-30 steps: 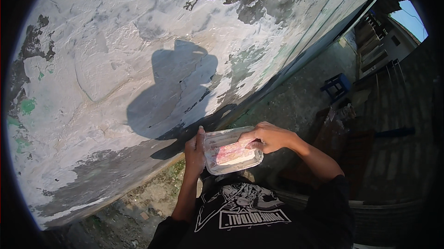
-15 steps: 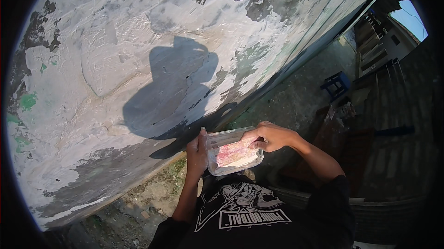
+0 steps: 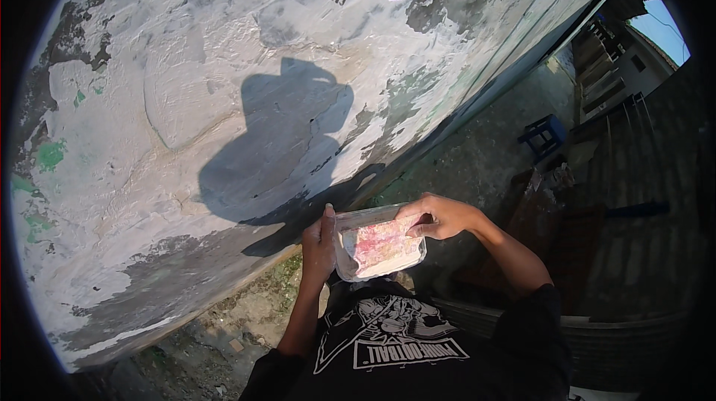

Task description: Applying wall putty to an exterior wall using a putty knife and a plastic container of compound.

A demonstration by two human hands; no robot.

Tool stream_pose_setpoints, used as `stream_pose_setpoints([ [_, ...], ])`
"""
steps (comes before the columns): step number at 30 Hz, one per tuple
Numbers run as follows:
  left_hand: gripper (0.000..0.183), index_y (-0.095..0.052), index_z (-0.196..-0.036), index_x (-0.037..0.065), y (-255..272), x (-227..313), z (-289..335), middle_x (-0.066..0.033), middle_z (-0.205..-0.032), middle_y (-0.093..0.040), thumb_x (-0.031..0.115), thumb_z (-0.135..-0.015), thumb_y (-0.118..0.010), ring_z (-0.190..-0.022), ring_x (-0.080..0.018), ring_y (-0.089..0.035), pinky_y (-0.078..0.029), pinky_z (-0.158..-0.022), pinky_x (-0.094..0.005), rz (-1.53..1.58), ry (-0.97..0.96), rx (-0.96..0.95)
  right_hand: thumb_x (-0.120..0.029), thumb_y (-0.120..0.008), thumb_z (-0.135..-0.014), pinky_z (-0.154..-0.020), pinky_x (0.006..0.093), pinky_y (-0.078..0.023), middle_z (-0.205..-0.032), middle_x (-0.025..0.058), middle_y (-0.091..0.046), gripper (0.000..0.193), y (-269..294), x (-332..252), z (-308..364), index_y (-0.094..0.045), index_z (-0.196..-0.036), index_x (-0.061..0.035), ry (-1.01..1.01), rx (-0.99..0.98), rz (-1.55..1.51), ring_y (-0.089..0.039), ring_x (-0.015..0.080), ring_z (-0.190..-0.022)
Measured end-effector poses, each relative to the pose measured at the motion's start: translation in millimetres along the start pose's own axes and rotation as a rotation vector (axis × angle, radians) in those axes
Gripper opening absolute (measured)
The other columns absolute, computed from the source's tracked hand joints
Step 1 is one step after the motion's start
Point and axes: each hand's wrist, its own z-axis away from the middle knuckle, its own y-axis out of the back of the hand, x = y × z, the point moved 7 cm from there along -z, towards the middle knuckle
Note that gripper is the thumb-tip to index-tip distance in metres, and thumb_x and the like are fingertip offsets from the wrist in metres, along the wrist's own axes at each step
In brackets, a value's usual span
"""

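My left hand (image 3: 319,243) is closed on the left side of a clear plastic container (image 3: 344,270), its thumb along the rim. White paste smears the container's walls and bottom. Between the thumb and fingers of my right hand (image 3: 440,216) is a flat, pink-and-white card-like piece (image 3: 380,243), coated with white residue. This piece lies inside the container, over the white paste. My right fingertips reach past the container's far right rim, and the edge they grip is partly hidden.
A wall (image 3: 179,95) with patchy white coating, grey bare areas and green spots rises in front and to the left. Rough ground (image 3: 253,311) runs along its foot. To the right stand a blue stool (image 3: 543,136) and a reddish-brown surface (image 3: 556,252) in shade.
The flat piece has turned and shifted slightly in the container, showing more of its face. My right hand moved a little with it. My left hand keeps its hold.
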Motion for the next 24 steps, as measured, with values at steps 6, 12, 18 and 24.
stream_pose_setpoints([
  [6, 0.053, -0.065, -0.082, -0.003, 8.5, -7.5, -1.8, 0.0004, -0.066, -0.058, 0.043, -0.102, -0.046, -0.062, -0.0051, -0.046, -0.039, -0.055, -0.0263, 0.124, 0.017, 0.05, 0.002, -0.064, -0.084, -0.074, 0.0269, -0.052, -0.101, 0.0066, -0.069, 0.034, 14.0, 21.5, 19.0, -0.059, -0.118, 0.0032, -0.169, 0.203, -0.333, -0.064, 0.0112, -0.089],
  [12, 0.05, -0.069, -0.099, -0.005, 11.2, 8.1, 4.2, -0.0031, -0.078, -0.065, 0.041, -0.102, -0.048, -0.069, -0.0067, -0.054, -0.044, -0.064, -0.0239, 0.163, -0.034, 0.084, 0.002, -0.061, -0.085, -0.086, 0.0276, -0.051, -0.109, 0.0096, -0.068, 0.041, 21.2, 26.1, 37.0, -0.053, -0.125, 0.004, 0.056, 0.52, -0.833, -0.065, 0.0135, -0.1],
  [18, 0.049, -0.067, -0.106, -0.007, 7.5, 3.6, 4.0, -0.0072, -0.087, -0.067, 0.038, -0.103, -0.047, -0.076, -0.0081, -0.056, -0.046, -0.071, -0.0237, 0.218, -0.158, 0.123, -0.001, -0.058, -0.09, -0.096, 0.032, -0.05, -0.123, 0.0104, -0.062, 0.045, 28.5, 32.1, 63.6, -0.046, -0.133, 0.0019, 0.265, 0.878, -1.105, -0.063, 0.0178, -0.109],
  [24, 0.046, -0.065, -0.108, -0.008, -9.3, 11.3, -2.8, -0.0102, -0.092, -0.069, 0.034, -0.104, -0.045, -0.08, -0.0104, -0.061, -0.049, -0.075, -0.0253, 0.258, -0.203, 0.081, -0.007, -0.056, -0.094, -0.091, 0.0287, -0.052, -0.121, 0.0091, -0.063, 0.038, 54.5, 47.2, 78.9, -0.047, -0.131, 0.0004, 0.332, 1.19, -1.044, -0.065, 0.0159, -0.104],
])
